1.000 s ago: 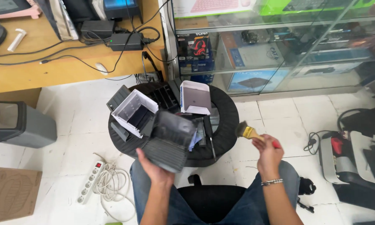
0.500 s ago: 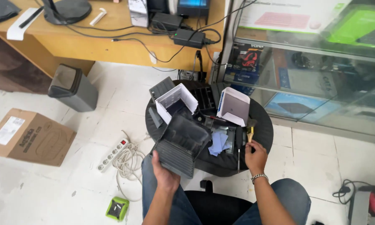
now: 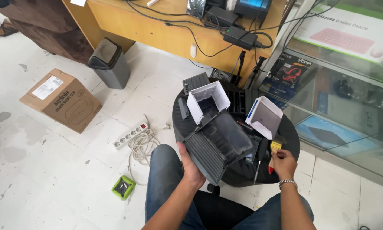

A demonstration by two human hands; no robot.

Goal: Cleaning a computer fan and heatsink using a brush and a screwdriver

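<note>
My left hand (image 3: pixel 190 167) grips the near edge of a dark grey printer body (image 3: pixel 219 142) tilted over a round black stool-top table (image 3: pixel 287 147). My right hand (image 3: pixel 283 164) holds a small paintbrush (image 3: pixel 275 149) with a red handle and yellow bristles, at the table's right near edge. Beside it lies a black screwdriver (image 3: pixel 259 159). Two white plastic housing parts stand on the table: one (image 3: pixel 208 101) behind the printer, one (image 3: pixel 264 117) to the right. Black printer parts (image 3: pixel 241 100) lie at the back.
A grey swing-lid bin (image 3: pixel 109 63) and a cardboard box (image 3: pixel 60 100) stand on the tiled floor to the left. A white power strip with coiled cable (image 3: pixel 136 137) and a small green device (image 3: pixel 123 187) lie near my knee. Wooden desk behind, glass display case right.
My view has swung left and down, so the bin and box moved into the frame. My right hand brought the brush from mid-air down to the table's edge. The left hand still holds the printer.
</note>
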